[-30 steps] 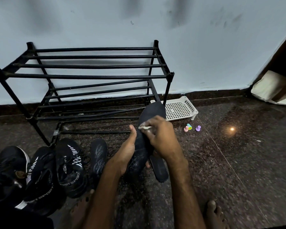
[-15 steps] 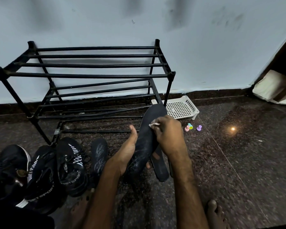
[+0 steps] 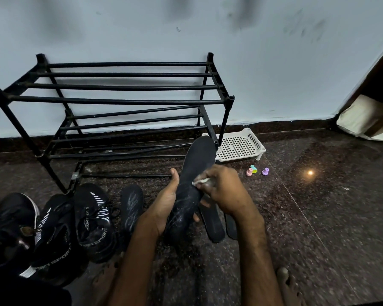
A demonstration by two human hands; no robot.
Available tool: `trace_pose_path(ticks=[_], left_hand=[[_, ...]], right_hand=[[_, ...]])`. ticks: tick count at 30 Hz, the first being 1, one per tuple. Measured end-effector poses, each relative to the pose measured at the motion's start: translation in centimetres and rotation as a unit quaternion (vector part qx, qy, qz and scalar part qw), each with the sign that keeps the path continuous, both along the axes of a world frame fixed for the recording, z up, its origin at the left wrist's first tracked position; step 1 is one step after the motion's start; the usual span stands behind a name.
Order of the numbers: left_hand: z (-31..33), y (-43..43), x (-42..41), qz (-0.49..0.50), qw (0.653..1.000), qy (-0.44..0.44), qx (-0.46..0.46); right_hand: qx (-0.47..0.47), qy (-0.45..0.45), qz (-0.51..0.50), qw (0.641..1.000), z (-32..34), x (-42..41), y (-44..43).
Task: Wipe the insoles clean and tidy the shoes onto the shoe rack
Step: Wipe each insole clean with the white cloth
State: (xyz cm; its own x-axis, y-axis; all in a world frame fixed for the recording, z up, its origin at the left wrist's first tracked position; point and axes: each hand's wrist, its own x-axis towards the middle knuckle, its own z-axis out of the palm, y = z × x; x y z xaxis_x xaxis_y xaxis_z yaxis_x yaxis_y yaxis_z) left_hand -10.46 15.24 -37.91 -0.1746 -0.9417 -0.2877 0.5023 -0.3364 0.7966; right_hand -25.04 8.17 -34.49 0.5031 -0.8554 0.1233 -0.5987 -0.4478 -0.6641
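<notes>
- Step in hand: wiping. The long black foam insole (image 3: 198, 171) is at frame centre, held tilted with its toe end up, overlapping the rack's lower right post in the view.
- Left hand (image 3: 164, 203): grasps the insole's lower half, thumb up along its left edge, fingers curled round from behind.
- Right hand (image 3: 224, 191): fingertips pinch a small white wad of cloth or tissue (image 3: 200, 180) and press it on the insole's face about mid-length.
- Whitish streaks show on the insole's heel end, below the wad. Judgement: this one is not finished.
- Next move, as judged: carry the wad down over the streaked part while the left hand braces the insole against bending.
- Other insoles on the dark speckled stone floor (image 3: 318, 217): a scuffed black one (image 3: 131, 204) left of the hands; two dark ones (image 3: 211, 221) just below the right hand.
- Black sneakers with white stripes (image 3: 91, 219) stand crowded at lower left, on the floor.
- Black metal tube shoe rack (image 3: 119, 100), upper left against the wall: none of the shoes sit on it yet. Task looks early.
- Containers: white perforated plastic tray (image 3: 239, 145) right of the rack's foot; only its grid base shows. Small pastel plastic pieces (image 3: 252, 170) lie on the floor beside it, not in it.
</notes>
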Motion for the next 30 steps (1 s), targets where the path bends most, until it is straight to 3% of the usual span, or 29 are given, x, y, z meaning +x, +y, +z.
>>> trace_pose_path(ticks=[2,6,11,16,20,24,28,30], left_hand=[[0.0,0.0,-0.1,0.006,1.0,0.0,-0.001],[0.0,0.0,-0.2,-0.007,1.0,0.013,0.013],[0.5,0.2,-0.1,0.006,0.998,0.054,0.033],[0.0,0.0,-0.3,-0.007,0.999,0.041,0.033],[-0.1,-0.1,-0.2,0.003,0.997,0.063,0.04],[0.2,-0.3,-0.3,-0.003,0.998,0.059,0.035],[0.0,-0.1,-0.3,0.01,0.998,0.039,0.05],[0.1,-0.1,-0.6,0.01,0.998,0.028,0.05]], right_hand=[[-0.001,0.021,-0.012,1.0,-0.2,-0.6,-0.2],[-0.134,-0.041,-0.128,0.982,-0.2,0.1,-0.5],[-0.074,-0.05,0.006,0.996,0.4,2.0,0.8],[-0.108,-0.018,-0.093,0.99,0.5,1.2,-0.2],[-0.044,0.0,0.007,0.999,0.9,1.6,0.1],[-0.094,-0.017,-0.088,0.992,0.6,1.3,-0.4],[-0.062,-0.027,0.01,0.998,0.9,2.1,0.3],[-0.082,-0.015,-0.032,0.996,0.7,2.1,-0.2]])
